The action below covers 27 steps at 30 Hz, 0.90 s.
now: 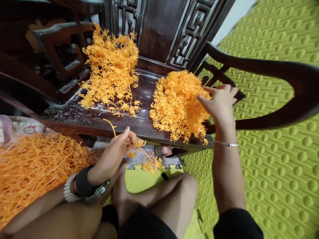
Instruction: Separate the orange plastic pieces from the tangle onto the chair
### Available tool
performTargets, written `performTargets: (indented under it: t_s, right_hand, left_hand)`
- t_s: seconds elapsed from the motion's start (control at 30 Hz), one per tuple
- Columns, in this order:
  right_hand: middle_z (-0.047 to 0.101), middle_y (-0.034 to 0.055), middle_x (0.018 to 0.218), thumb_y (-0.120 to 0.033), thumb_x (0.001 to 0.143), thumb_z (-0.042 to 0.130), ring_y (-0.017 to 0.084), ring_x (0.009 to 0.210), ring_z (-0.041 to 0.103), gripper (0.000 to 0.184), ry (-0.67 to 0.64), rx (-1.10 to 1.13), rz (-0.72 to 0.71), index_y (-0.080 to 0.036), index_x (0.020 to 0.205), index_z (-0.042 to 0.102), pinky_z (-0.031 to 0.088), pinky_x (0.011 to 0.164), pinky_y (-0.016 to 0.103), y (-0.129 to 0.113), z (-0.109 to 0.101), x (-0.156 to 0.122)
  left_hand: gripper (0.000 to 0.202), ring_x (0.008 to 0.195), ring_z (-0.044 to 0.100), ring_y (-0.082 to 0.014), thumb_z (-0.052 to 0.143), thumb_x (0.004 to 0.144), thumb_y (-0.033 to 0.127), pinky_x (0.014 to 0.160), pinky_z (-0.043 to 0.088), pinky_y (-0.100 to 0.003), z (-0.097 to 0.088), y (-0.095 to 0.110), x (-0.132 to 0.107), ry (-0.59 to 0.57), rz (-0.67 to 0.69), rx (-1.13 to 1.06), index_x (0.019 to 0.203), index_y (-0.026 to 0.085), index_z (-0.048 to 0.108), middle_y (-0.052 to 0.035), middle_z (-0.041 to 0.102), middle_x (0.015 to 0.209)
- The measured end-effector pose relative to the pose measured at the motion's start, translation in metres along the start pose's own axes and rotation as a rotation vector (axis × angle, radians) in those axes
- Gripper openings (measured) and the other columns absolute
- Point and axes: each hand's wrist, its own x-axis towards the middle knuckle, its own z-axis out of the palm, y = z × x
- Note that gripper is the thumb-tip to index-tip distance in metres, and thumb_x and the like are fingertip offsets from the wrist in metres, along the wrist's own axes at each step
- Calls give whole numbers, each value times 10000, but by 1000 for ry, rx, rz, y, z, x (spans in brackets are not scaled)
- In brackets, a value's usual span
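Note:
My left hand (119,151) is closed in a pinch round an orange artificial flower sprig (152,162). Its bare stem end sticks up above the fingers, and its small blossoms hang to the right over the floor. My right hand (221,99) reaches to the right side of a heaped orange flower pile (178,103) on the dark wooden seat (144,126). The thumb and fingers there are spread, with the fingertips at the pile's edge; whether they press on it I cannot tell. A second pile of orange sprigs (112,66), with stems showing, lies on the seat's left part.
A large tangle of orange stems (42,169) lies low on the left, beside a patterned cloth bag (27,126). The chair's curved armrest (269,66) rises on the right, its carved back (164,30) behind the piles. Yellow-green foam mats (276,159) cover the floor.

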Motion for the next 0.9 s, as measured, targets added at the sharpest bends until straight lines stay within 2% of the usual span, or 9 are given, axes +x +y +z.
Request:
performTargets:
  t_s: [0.13,0.27,0.33,0.5,0.6,0.67,0.73,0.8,0.9]
  right_hand:
    - [526,123,1311,-367,810,661,328,1285,391,311,87,268,-386,-193,1067,679,257,1064,553,-37,-18,-55]
    - [519,79,1360,-421,860,618,226,1253,485,520,-535,653,-500,-207,1312,477,385,1070,429,-76,-17,-123]
    - [483,104,1396,-395,854,636,219,1258,483,625,-722,724,-508,-181,1380,374,403,1071,406,-83,-6,-145]
    - [392,136,1448,-230,917,544,213,1307,405,579,-638,762,-611,-158,1431,288,376,1087,392,-80,21,-166]
    - [558,98,1170,-198,940,473,140,906,581,634,-733,893,-527,-200,1486,151,523,789,297,-81,24,-178]
    - [555,31,949,-191,938,463,99,665,502,610,-755,942,-448,-227,1479,182,489,627,255,-84,22,-187]
    - [518,3,879,-184,922,495,90,656,467,548,-744,973,-380,-246,1430,299,462,622,242,-86,20,-194]
    - [505,-7,864,-167,908,525,82,700,469,457,-727,1063,-282,-270,1342,424,450,647,220,-86,17,-198]
    - [483,-22,838,-186,890,564,39,605,396,296,-767,1343,14,-288,1167,573,381,525,151,-80,13,-201]
  left_hand:
    - [415,722,512,-158,432,955,411,731,401,-243,-1,-2,2,33,49,37,709,155,646,-24,563,699]
    - [445,987,530,-215,378,959,507,947,360,-321,-5,-3,0,45,189,302,995,217,713,-52,631,960]
    - [504,1136,474,-230,285,974,537,1038,294,-359,-8,-2,-2,56,362,538,1153,261,667,-51,605,1122]
    - [510,1216,412,-221,223,988,520,1076,263,-367,-12,-2,-2,85,641,763,1205,277,616,-42,549,1220]
    - [520,1175,426,-235,252,960,582,1066,255,-366,-13,-6,2,116,654,554,1094,275,649,-43,566,1145]
    - [546,1123,454,-234,236,954,600,1033,284,-358,-11,-6,3,116,624,423,965,263,666,-44,567,1076]
    - [608,998,509,-212,182,980,549,937,359,-334,-8,-4,1,95,593,361,718,229,627,-41,561,960]
    - [677,761,520,-172,114,1010,442,769,411,-294,-4,2,-1,-5,462,165,463,180,417,-36,508,707]
    - [638,470,316,-128,8,1012,296,603,380,-240,1,13,-7,-222,158,-288,403,157,135,2,200,423]
